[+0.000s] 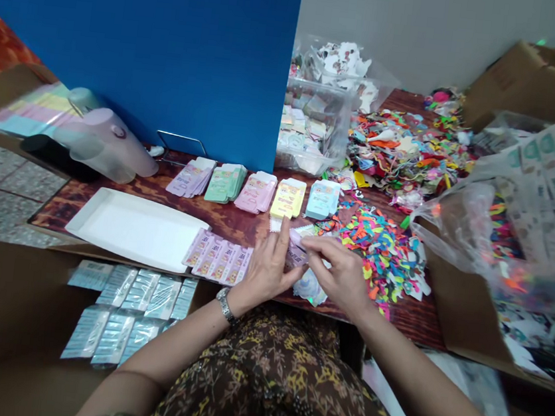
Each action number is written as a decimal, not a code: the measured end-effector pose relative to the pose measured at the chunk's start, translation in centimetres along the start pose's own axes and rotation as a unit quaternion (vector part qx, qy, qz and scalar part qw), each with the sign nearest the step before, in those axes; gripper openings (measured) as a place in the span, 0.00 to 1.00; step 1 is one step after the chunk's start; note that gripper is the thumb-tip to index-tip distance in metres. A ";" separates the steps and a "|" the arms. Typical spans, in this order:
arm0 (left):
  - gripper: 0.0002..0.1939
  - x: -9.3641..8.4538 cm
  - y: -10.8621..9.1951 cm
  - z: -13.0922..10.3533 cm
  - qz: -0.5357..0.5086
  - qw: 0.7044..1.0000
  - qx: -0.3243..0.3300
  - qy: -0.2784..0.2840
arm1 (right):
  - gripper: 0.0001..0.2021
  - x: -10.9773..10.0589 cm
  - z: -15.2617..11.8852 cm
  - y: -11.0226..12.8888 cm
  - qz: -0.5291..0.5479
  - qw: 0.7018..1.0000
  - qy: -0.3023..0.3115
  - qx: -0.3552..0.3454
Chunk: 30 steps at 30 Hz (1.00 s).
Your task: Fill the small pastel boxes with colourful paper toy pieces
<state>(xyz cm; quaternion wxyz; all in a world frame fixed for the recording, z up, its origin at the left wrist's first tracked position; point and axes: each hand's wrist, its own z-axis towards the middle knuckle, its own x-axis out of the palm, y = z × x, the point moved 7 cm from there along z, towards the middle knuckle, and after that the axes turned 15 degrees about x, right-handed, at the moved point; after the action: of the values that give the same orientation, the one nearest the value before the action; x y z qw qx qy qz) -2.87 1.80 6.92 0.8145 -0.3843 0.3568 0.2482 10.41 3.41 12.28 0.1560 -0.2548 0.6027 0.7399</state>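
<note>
Between my two hands is a small purple printed box point(296, 257), at the table's front edge. My left hand point(268, 267) steadies its left side, thumb and fingers round it. Fingers of my right hand point(343, 272) pinch at its upper end; what exactly they grip there is hidden. A row of filled purple boxes point(219, 258) lies left of my left hand. Behind my hands are stacks of flat cartons: purple point(192, 177), green point(225, 183), pink point(256, 192), yellow point(288, 198) and blue point(323, 200). Shiny packets point(311, 287) lie under my right hand.
A white tray point(135, 228) stands at the left. Colourful small pieces point(378, 246) are heaped on the right, with more trinkets point(394, 148) behind. A clear bin point(339, 128) stands beside the blue panel point(176, 43). Wrapped blue packs point(118, 310) sit in a carton below.
</note>
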 end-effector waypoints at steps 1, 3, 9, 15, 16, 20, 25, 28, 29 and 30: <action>0.54 -0.1 -0.1 0.1 0.021 1.000 0.004 0.007 | 0.13 0.1 -0.5 0.3 -0.018 1.000 -0.016 -0.020; 0.54 -0.4 -0.4 0.2 0.040 0.999 0.014 0.017 | 0.16 0.5 -1.4 0.7 -0.044 0.997 -0.046 -0.045; 0.51 -0.7 -0.5 0.2 0.039 0.998 0.003 0.048 | 0.20 2.0 -2.8 -0.3 -0.053 0.994 -0.071 -0.063; 0.44 0.4 -1.4 -2.8 -0.049 0.991 -0.002 0.127 | 0.15 3.9 -3.1 -5.4 0.033 0.997 0.025 0.058; 0.42 0.7 -1.4 -3.4 -0.049 0.989 -0.004 0.139 | 0.15 4.5 -3.3 -6.0 0.035 0.996 0.038 0.068; 0.37 1.1 -1.0 -5.1 0.004 0.987 -0.029 0.158 | 0.16 7.0 -4.0 -6.7 -0.009 0.995 0.057 0.083; 0.34 -1.8 0.5 -5.7 0.062 0.991 -0.037 0.112 | 0.21 9.5 -4.4 -6.7 -0.005 0.986 0.099 0.135; 0.31 -6.2 4.4 -7.3 0.127 0.989 -0.076 0.010 | 0.22 10.6 -4.7 -6.7 0.001 0.982 0.122 0.146; 0.30 -7.7 6.2 -8.2 0.160 0.981 -0.109 -0.022 | 0.22 10.7 -4.8 -6.7 -0.001 0.982 0.122 0.145; 0.30 -8.8 8.2 -9.1 0.181 0.972 -0.149 -0.027 | 0.22 10.8 -4.8 -6.8 -0.003 0.982 0.120 0.145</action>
<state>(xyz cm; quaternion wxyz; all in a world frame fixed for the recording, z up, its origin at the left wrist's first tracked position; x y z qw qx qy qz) -17.50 -1.91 5.94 0.6988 -0.4236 0.3576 0.4522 6.06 -0.58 -0.03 0.1197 -0.3186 0.7169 0.6084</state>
